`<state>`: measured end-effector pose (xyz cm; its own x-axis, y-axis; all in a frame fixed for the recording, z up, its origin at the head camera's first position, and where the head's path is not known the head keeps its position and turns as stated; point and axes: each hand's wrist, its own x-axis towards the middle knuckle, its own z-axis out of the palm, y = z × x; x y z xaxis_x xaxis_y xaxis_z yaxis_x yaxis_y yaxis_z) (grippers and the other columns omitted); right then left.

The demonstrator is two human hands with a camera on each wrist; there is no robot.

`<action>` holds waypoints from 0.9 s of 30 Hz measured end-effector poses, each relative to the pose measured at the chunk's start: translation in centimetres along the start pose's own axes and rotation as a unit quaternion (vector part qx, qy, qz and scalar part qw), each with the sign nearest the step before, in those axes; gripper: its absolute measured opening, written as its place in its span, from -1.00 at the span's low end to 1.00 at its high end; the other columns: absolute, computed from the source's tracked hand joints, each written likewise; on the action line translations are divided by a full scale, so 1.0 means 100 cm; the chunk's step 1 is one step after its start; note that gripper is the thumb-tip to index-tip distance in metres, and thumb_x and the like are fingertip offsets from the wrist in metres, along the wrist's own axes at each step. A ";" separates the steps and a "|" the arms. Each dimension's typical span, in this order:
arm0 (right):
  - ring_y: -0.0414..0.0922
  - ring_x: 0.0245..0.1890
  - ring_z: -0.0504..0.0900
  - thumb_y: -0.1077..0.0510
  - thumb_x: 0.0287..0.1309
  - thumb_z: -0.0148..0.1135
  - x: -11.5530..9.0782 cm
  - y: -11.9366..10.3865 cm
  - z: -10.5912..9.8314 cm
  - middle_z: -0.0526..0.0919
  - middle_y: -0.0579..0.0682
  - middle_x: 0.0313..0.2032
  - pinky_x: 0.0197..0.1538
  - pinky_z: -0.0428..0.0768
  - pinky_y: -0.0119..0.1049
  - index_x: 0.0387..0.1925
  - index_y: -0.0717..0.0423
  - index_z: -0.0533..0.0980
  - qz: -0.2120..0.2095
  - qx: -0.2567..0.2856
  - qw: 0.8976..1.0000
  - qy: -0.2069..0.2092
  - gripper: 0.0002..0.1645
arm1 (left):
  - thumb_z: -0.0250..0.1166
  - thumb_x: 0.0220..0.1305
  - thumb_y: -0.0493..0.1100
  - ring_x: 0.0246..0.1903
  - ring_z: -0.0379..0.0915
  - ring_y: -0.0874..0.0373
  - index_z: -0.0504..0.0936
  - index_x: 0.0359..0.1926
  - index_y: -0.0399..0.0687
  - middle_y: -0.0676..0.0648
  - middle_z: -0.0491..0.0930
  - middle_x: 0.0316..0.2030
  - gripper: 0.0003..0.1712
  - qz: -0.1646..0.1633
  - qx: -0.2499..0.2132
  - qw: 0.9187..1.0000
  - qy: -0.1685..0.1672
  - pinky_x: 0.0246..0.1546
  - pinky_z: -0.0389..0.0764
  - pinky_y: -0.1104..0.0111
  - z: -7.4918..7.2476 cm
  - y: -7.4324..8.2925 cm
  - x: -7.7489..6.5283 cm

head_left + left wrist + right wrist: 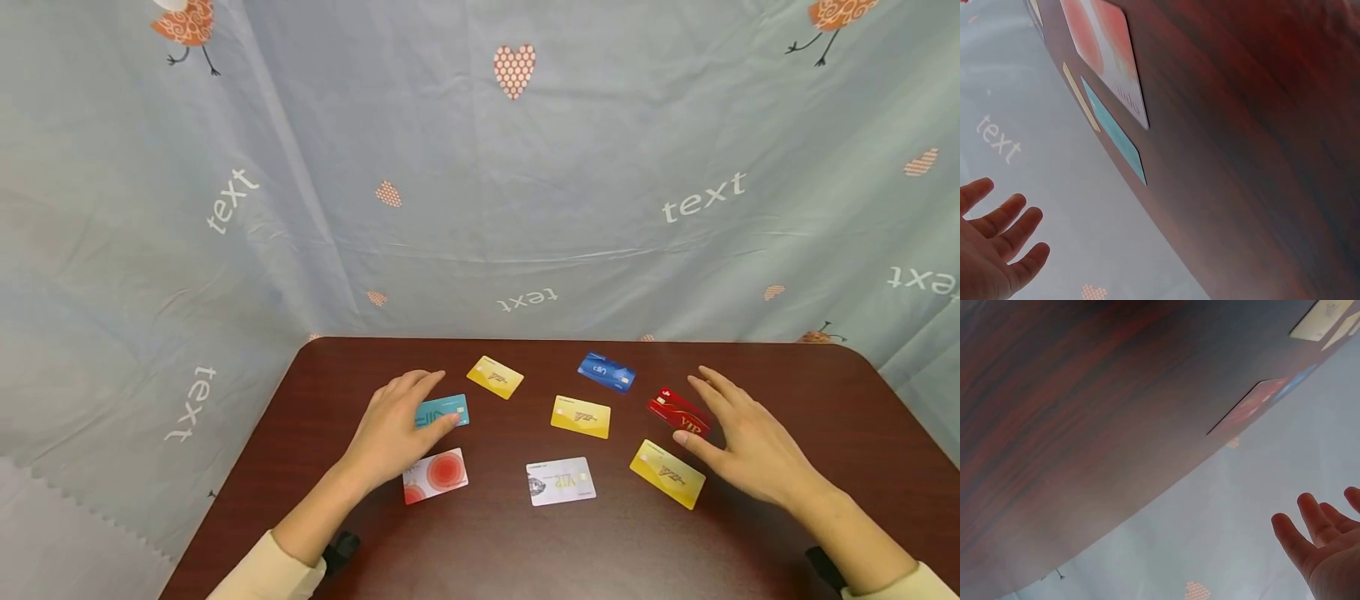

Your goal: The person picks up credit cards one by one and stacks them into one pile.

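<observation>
Left hand (399, 429) and right hand (753, 442), fingers spread, are hovering near teal card (441, 407) and red card (677, 411), lying at nine and three o'clock from middle yellow card (581, 417); flatness is probably favouring edge-first pinching

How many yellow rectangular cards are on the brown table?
3: far yellow card, left of the blue rectangular card; middle yellow card, beyond the white rectangular card; near yellow card, beside the right hand. Any covered ones wouldn't show.
</observation>
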<state>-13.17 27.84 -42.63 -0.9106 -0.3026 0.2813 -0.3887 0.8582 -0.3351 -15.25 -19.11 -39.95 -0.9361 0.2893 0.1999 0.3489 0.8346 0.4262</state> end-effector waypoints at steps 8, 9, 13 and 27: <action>0.35 0.36 0.36 -0.21 0.24 0.46 0.001 -0.012 0.005 0.29 0.28 0.46 0.20 0.43 0.49 0.47 0.24 0.33 0.012 0.016 1.000 -0.017 -0.02 | 0.48 0.30 0.14 0.36 0.36 -0.10 0.47 0.46 -0.05 -0.11 0.49 0.34 -0.19 -0.015 -0.041 0.999 -0.013 0.41 0.28 -0.14 0.007 0.008 -0.002; 0.34 0.37 0.36 -0.22 0.25 0.45 0.001 -0.013 0.006 0.29 0.27 0.46 0.20 0.44 0.48 0.47 0.23 0.34 0.014 0.019 1.000 -0.019 -0.02 | 0.48 0.30 0.13 0.35 0.37 -0.10 0.48 0.46 -0.05 -0.10 0.49 0.34 -0.19 -0.019 -0.047 0.999 -0.016 0.40 0.30 -0.13 0.008 0.010 -0.002; 0.31 0.35 0.40 -0.21 0.24 0.46 0.002 -0.017 0.009 0.34 0.23 0.43 0.19 0.47 0.45 0.46 0.24 0.36 0.008 0.027 0.999 -0.020 -0.04 | 0.52 0.26 0.10 0.27 0.41 -0.06 0.50 0.44 -0.01 -0.06 0.52 0.31 -0.21 -0.037 -0.072 0.997 -0.022 0.34 0.37 -0.09 0.010 0.016 -0.003; 0.27 0.24 0.54 -0.22 0.27 0.45 0.008 -0.036 0.019 0.48 0.21 0.34 0.19 0.51 0.36 0.41 0.18 0.43 0.013 0.066 0.997 -0.049 -0.13 | 0.56 0.23 -0.03 0.21 0.52 -0.04 0.57 0.37 -0.07 -0.08 0.60 0.22 -0.29 -0.071 -0.152 0.985 -0.046 0.23 0.53 -0.02 0.023 0.031 -0.007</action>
<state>-12.76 23.71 -42.95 -0.9274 -0.3253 0.1845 -0.3740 0.8059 -0.4590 -13.61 -15.61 -40.82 -0.9716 0.2324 0.0437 0.1975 0.6954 0.6909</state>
